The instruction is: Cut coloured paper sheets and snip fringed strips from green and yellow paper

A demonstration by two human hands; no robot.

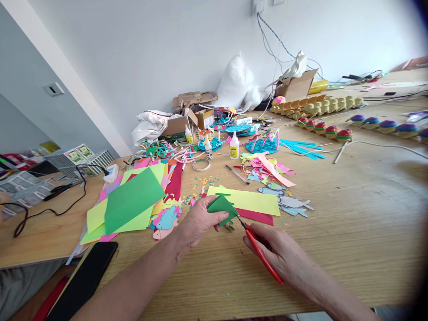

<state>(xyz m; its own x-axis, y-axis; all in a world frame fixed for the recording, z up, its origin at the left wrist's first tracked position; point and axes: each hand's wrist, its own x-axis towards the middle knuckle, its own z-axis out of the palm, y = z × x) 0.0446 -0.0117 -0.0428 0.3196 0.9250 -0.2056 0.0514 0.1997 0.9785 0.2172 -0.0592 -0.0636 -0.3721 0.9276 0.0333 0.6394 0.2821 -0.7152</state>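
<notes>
Green paper [220, 208]: a small piece held just above the worktop [321, 254], between its near edge and the yellow paper [257, 200]; likely light, fairly stiff but easy to crease — best pinched by the side away from the blades.
Left hand [195, 220]: pinching the green paper at its left and near side, thumb on top.
Right hand [281, 252]: fingers wrapped round the red handles of the scissors [265, 260], blade tips at the paper's right corner; how far the blades are spread, I cannot tell.
Scissors: firm, probably smooth in the palm — held by the handles.
Fish cut-outs [294, 203]: thin-looking, right of the yellow paper.
Coloured sheets [133, 200]: piled towards the worktop's left edge.
Phone [82, 281]: by the near left corner.
</notes>
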